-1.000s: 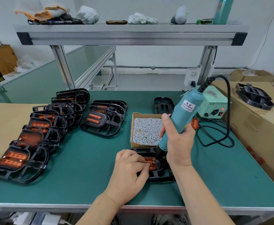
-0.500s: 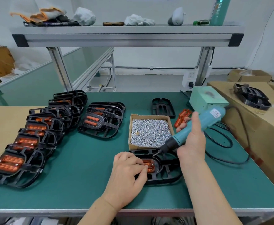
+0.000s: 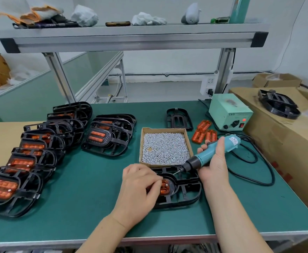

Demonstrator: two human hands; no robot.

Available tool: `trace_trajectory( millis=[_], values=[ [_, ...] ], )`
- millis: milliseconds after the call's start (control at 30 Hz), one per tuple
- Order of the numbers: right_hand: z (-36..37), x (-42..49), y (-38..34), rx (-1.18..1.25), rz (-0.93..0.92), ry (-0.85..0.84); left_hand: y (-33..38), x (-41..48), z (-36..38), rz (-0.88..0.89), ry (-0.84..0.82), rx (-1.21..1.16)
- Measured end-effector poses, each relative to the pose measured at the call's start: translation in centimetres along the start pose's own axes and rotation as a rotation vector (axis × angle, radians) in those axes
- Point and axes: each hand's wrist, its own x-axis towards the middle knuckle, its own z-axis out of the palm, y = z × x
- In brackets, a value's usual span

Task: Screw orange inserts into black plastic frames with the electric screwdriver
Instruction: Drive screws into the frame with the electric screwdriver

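The black frame (image 3: 184, 190) in work lies flat on the desk (image 3: 94, 179), just in front of the screw box (image 3: 141, 143), with the orange insert (image 3: 165, 187) seated in its oval pocket. The left hand (image 3: 140, 189) covers the insert's left part, and its grip is curled down onto the insert to hold it in place. It cannot be seen whether the fingertips also pinch a screw. The right hand (image 3: 215, 165) has its grip clenched around the electric screwdriver (image 3: 203, 157). The tool is tilted steeply, and its bit points down-left over the frame's far rail, near the insert but apart from it. The step in hand appears to be driving a screw at the insert. To do it well, raise the tool upright before contact, centre the bit in the screw head, and press straight down, since a slanted bit will likely slip and mark the plastic. Keep the left fingertips clear of the bit while pinning the insert flush. Leave slack in the cord (image 3: 255, 172) so that it does not pull the tool sideways. Finished frames (image 3: 31, 161) lie stacked at the left.
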Motion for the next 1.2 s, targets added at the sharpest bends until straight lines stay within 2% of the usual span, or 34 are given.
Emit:
trace_trajectory(
  millis=[133,267,400,567,700,1000,1200],
  values=[
    [-0.1,0.0,0.0,0.002,0.012,-0.004,-0.1,4.9,-0.6,-0.112,-0.044,0.121],
    [-0.1,0.1,0.1,-0.007,0.017,0.000,-0.2,9.8,-0.5,-0.181,-0.304,0.240],
    [-0.1,0.2,0.1,-0.005,0.008,0.004,0.3,11.8,1.0,-0.219,-0.598,0.173],
    [-0.1,0.3,0.2,-0.011,-0.005,-0.004,0.6,12.4,2.0,-0.192,-0.714,0.179],
    [-0.2,0.3,0.2,-0.002,-0.003,-0.004,0.4,12.3,2.5,-0.160,-0.686,0.174],
    [-0.2,0.1,0.1,-0.013,-0.003,-0.013,-0.4,10.8,2.4,-0.287,-0.416,-0.023],
    [-0.3,0.2,0.0,-0.004,0.013,-0.015,-0.5,9.3,1.0,-0.491,-0.222,-0.412]
  ],
)
